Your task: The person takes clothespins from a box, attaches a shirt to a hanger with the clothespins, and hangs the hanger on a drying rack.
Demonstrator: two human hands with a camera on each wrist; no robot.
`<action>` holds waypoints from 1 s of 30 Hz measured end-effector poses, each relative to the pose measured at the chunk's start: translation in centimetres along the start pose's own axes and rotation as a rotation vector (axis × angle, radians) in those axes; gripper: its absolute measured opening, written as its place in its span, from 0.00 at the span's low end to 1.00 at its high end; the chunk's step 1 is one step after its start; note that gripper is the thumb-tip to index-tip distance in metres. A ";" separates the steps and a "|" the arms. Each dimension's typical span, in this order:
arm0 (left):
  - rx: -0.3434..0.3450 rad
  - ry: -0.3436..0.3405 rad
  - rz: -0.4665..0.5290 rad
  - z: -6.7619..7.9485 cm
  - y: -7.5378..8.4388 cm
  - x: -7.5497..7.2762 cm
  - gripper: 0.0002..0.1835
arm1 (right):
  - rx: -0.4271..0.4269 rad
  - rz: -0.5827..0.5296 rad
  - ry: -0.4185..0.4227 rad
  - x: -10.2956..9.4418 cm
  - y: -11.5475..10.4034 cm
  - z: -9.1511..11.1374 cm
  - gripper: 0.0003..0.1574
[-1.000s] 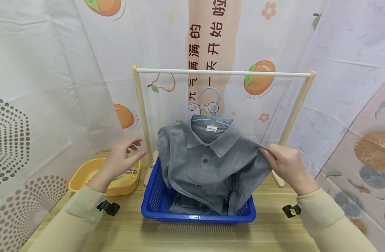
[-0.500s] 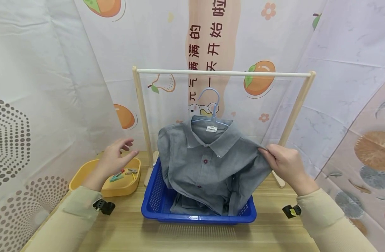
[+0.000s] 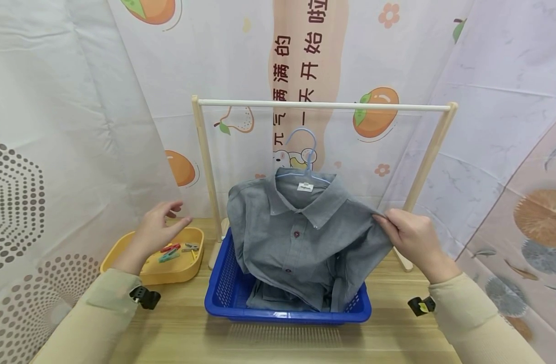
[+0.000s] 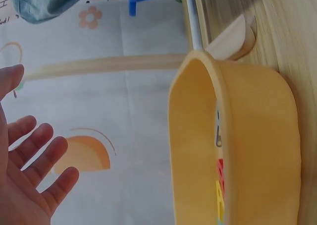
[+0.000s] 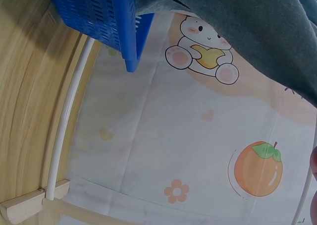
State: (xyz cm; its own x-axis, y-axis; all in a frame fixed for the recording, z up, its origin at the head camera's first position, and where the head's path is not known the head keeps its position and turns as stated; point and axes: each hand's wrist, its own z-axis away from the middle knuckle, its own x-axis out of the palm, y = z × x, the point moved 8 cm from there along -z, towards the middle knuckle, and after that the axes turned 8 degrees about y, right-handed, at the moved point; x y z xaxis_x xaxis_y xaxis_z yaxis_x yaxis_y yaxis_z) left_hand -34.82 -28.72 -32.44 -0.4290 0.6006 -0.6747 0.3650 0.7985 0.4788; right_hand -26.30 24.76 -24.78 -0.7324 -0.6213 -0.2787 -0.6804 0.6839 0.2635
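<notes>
A grey-blue button-up shirt [image 3: 300, 227] hangs on a light blue hanger [image 3: 310, 156], its lower part bunched in the blue perforated basket [image 3: 287, 317]. My right hand [image 3: 414, 237] pinches the shirt's shoulder edge at the right and pulls the cloth taut. Over the yellow tray [image 3: 173, 275] is my left hand [image 3: 155, 230], fingers relaxed and holding nothing. In the left wrist view its spread fingers [image 4: 37, 150] show beside the tray's wall. Red and green clothespins [image 3: 169, 255] lie in the tray. Only a sliver of the right hand shows in the right wrist view.
A wooden rack with a white bar [image 3: 323, 104] stands behind the basket, its feet on the wooden table [image 3: 278, 349]. Grey clips [image 3: 190, 247] also lie in the tray. Printed curtains [image 3: 241, 60] surround the table at the back and sides.
My left hand has moved left and slightly down, away from the shirt and farther over the yellow tray, uncovering the clothespins. The right hand keeps its pinch on the shirt.
</notes>
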 end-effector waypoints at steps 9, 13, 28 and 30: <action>-0.051 -0.033 -0.022 0.4 -2.2 -0.2 0.36 | -0.001 -0.007 0.006 0.1 0.0 0.0 0.30; -0.081 -0.049 -0.033 0.5 -3.2 -0.3 0.37 | 0.000 -0.007 0.004 0.1 0.0 0.0 0.30; -0.146 -0.122 -0.089 1.6 -5.8 -0.3 0.42 | 0.004 -0.006 -0.006 0.2 0.1 0.0 0.29; -0.151 -0.140 -0.093 1.7 -6.2 -0.2 0.42 | 0.003 -0.007 -0.007 0.2 0.2 0.0 0.29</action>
State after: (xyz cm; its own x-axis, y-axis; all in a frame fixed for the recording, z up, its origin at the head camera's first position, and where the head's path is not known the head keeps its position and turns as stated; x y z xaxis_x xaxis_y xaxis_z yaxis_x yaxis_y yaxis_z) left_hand -35.62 -33.89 -36.22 -0.3326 0.5209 -0.7861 0.1973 0.8536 0.4822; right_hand -26.52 24.75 -24.74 -0.7277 -0.6232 -0.2866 -0.6850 0.6811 0.2585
